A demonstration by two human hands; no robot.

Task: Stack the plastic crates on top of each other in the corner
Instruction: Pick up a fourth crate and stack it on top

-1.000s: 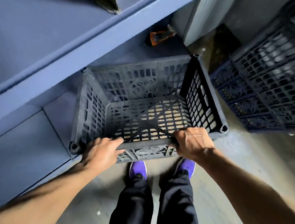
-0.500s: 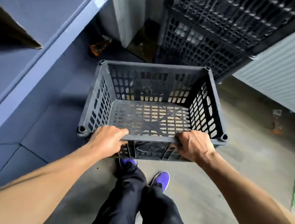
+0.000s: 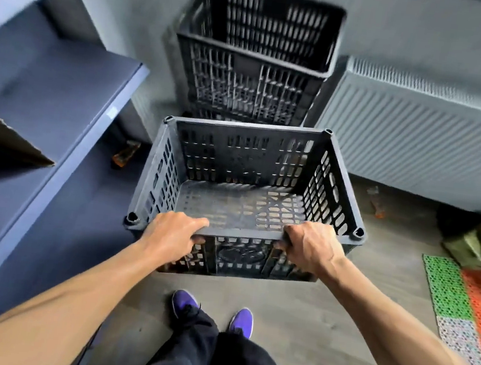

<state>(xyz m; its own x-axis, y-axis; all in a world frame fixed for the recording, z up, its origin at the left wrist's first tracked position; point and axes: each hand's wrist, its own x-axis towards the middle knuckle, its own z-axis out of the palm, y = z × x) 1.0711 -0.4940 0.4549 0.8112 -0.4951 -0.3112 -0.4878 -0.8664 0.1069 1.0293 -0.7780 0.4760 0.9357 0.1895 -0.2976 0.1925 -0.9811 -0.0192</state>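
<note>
1. Left hand point(image 3: 172, 236) wrapped over the near rim of the carried black lattice crate point(image 3: 246, 201), fingers curled down through the openwork of the near wall, close to the left corner.
2. Right hand point(image 3: 311, 248) clamped on the same rim toward the right corner, knuckles up, thumb side tucked under the lip. Both hands full, neither free.
3. Crate held clear of the floor point(image 3: 321, 328) in front of the legs, mouth up, empty, floor showing through its perforated bottom.
4. Likely light for its bulk: thin ribbed plastic, more hole than wall. Stiff enough to keep square under a one-sided hold, though probably prone to tipping away from the body.
5. Rim looks the soundest place to grip: thick, rolled, matte, not slippery. Corner sockets point(image 3: 358, 233) apparently meant to seat one crate on another.
6. Straight ahead, the corner stack point(image 3: 253, 71) of matching black crates against the wall, between the dark shelving unit point(image 3: 59, 117) on the left and the white radiator point(image 3: 426, 138) on the right; top crate open and empty.
7. Judged need: lifting above that top rim, then lining up all four corners before lowering.
</note>
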